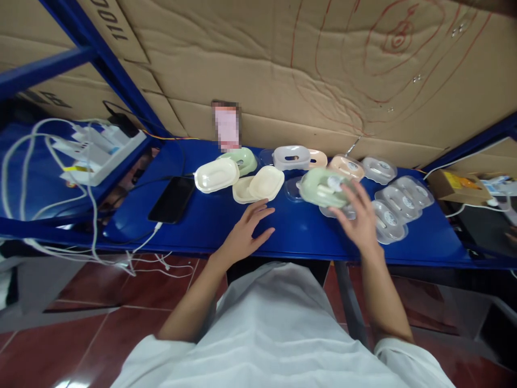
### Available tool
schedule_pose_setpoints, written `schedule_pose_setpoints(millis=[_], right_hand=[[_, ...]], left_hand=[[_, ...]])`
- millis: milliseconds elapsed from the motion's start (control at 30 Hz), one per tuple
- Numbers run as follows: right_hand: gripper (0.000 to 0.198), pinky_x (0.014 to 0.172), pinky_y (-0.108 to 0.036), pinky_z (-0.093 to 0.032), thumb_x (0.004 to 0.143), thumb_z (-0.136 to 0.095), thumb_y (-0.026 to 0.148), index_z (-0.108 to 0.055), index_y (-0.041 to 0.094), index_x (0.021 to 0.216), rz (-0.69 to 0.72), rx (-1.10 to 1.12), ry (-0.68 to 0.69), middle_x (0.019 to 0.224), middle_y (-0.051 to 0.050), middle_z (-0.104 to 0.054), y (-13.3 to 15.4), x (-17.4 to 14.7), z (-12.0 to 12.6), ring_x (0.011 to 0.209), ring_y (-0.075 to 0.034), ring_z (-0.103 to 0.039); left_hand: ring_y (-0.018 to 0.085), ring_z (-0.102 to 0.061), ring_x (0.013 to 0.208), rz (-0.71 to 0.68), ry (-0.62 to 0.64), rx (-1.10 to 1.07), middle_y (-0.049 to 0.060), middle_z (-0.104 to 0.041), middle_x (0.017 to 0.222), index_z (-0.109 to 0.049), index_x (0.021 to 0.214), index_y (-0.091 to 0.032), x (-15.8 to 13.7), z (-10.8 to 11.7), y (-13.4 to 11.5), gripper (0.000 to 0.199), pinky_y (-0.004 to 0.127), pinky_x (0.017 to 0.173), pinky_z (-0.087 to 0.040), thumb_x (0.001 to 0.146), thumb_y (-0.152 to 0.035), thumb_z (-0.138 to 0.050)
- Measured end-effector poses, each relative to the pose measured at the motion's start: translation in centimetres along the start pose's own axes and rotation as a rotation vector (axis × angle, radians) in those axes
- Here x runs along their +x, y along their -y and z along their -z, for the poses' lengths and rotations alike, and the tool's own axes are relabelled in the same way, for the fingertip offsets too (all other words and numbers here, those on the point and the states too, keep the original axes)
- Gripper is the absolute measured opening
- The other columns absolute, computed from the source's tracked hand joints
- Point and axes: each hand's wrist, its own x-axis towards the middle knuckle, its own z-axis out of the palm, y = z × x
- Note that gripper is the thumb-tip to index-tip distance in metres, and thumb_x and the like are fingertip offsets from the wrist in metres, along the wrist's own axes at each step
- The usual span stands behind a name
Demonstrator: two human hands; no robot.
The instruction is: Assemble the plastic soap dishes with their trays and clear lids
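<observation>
My right hand (pixel 359 218) grips a pale green soap box (pixel 319 186) by its right end, thumb below and fingers over the top. The box is slightly blurred, with a round whitish label near the fingertips. Beneath it, part of a clear plastic lid (pixel 293 189) shows. My left hand (pixel 247 231) is empty, its fingers stretched out and apart, just in front of two overlapping cream soap dish parts (pixel 267 182). Another cream tray (pixel 217 175) rests to their left, partly over a green one (pixel 247 160).
Behind stand a grey soap dish part (pixel 291 157) and a peach box (pixel 345 167). Several clear-lidded boxes (pixel 390 218) lie to the right. A black phone (pixel 173 199) with a white cable lies left, near a power strip (pixel 117 156). Cardboard (pixel 258 64) walls the back of the blue table (pixel 299 231).
</observation>
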Motion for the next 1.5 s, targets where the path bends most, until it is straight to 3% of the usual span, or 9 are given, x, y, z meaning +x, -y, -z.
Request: schedule_pose_setpoints(millis=[200, 367, 567, 700, 867, 1100, 1200, 1333, 1500], right_hand=[[0.072, 0.124, -0.061, -0.044, 0.1, -0.065, 0.065, -0.057, 0.019, 0.156, -0.245, -0.235, -0.006, 0.165, -0.023, -0.049, -10.8, 7.7, 1.1, 0.153, -0.04, -0.051], [0.075, 0.123, -0.055, -0.045, 0.101, -0.064, 0.062, -0.055, 0.01, 0.154, -0.304, -0.251, 0.192, 0.158, -0.029, -0.053, -14.0, 9.6, -0.4, 0.149, -0.039, -0.054], [0.084, 0.12, -0.071, -0.041, 0.102, -0.063, 0.061, -0.038, 0.016, 0.168, -0.286, -0.338, 0.221, 0.175, -0.029, -0.032, -10.9, 7.6, 0.5, 0.157, -0.048, -0.042], [0.062, 0.122, -0.062, -0.042, 0.109, -0.053, 0.054, -0.048, 0.025, 0.163, -0.104, -0.292, 0.146, 0.168, -0.019, -0.048, -5.1, 3.1, 1.0, 0.154, -0.04, -0.048], [0.051, 0.124, -0.057, -0.038, 0.11, -0.053, 0.051, -0.061, 0.024, 0.153, 0.059, -0.284, 0.296, 0.162, -0.017, -0.056, -1.4, -1.3, -1.1, 0.146, -0.036, -0.055], [0.059, 0.125, -0.068, -0.032, 0.11, -0.051, 0.038, -0.049, 0.014, 0.164, -0.098, -0.419, 0.359, 0.17, -0.026, -0.044, -4.3, 2.5, -3.7, 0.157, -0.042, -0.042], [0.06, 0.127, -0.071, -0.026, 0.11, -0.049, 0.035, -0.046, 0.013, 0.166, -0.045, -0.423, 0.365, 0.175, -0.023, -0.037, -3.2, 4.6, -4.6, 0.161, -0.044, -0.035], [0.051, 0.125, -0.058, -0.039, 0.113, -0.043, 0.034, -0.057, 0.016, 0.158, 0.127, -0.248, 0.494, 0.165, -0.017, -0.055, -0.6, 6.6, -6.6, 0.151, -0.036, -0.052], [0.048, 0.111, -0.054, -0.05, 0.114, -0.043, 0.042, -0.065, 0.019, 0.15, 0.118, -0.149, 0.486, 0.153, -0.017, -0.065, 0.9, 6.5, -8.8, 0.14, -0.037, -0.06]], left_hand=[[0.028, -0.06, 0.147, -0.037, 0.139, 0.091, 0.012, -0.052, 0.163, -0.06, 0.149, -0.029, 0.0, -0.7, 0.3, 0.039, 0.049, 0.122, -0.055, 0.11, -0.029, -0.061], [0.027, -0.059, 0.147, -0.048, 0.105, 0.126, 0.013, -0.056, 0.161, -0.062, 0.146, -0.026, 0.1, -0.6, 0.2, 0.035, 0.049, 0.122, -0.054, 0.111, -0.028, -0.059], [0.029, -0.062, 0.142, -0.09, 0.124, 0.238, 0.013, -0.061, 0.157, -0.069, 0.137, -0.024, 0.4, -0.7, 0.3, 0.028, 0.051, 0.117, -0.055, 0.111, -0.03, -0.059], [0.029, -0.065, 0.139, -0.097, 0.094, 0.314, 0.013, -0.064, 0.153, -0.07, 0.134, -0.023, 0.8, 0.0, 0.5, 0.027, 0.049, 0.115, -0.054, 0.111, -0.03, -0.058], [0.03, -0.062, 0.141, -0.156, 0.13, 0.418, 0.014, -0.063, 0.154, -0.07, 0.137, -0.022, 2.9, 0.9, 0.3, 0.03, 0.051, 0.119, -0.049, 0.112, -0.03, -0.056], [0.034, -0.055, 0.149, -0.24, 0.318, 0.558, 0.017, -0.058, 0.163, -0.062, 0.15, -0.02, 8.8, -1.2, 0.5, 0.041, 0.057, 0.126, -0.038, 0.111, -0.032, -0.055], [0.035, -0.058, 0.147, -0.233, 0.377, 0.582, 0.018, -0.06, 0.16, -0.062, 0.15, -0.02, 10.7, -1.7, 1.1, 0.043, 0.059, 0.125, -0.036, 0.109, -0.032, -0.058], [0.035, -0.064, 0.137, -0.172, 0.291, 0.618, 0.017, -0.068, 0.148, -0.067, 0.142, -0.02, 12.4, -0.9, 1.8, 0.037, 0.057, 0.12, -0.04, 0.108, -0.031, -0.058], [0.041, -0.067, 0.125, 0.007, 0.21, 0.634, 0.019, -0.071, 0.132, -0.074, 0.127, -0.018, 12.2, -0.1, 3.7, 0.033, 0.056, 0.108, -0.048, 0.102, -0.039, -0.068]])
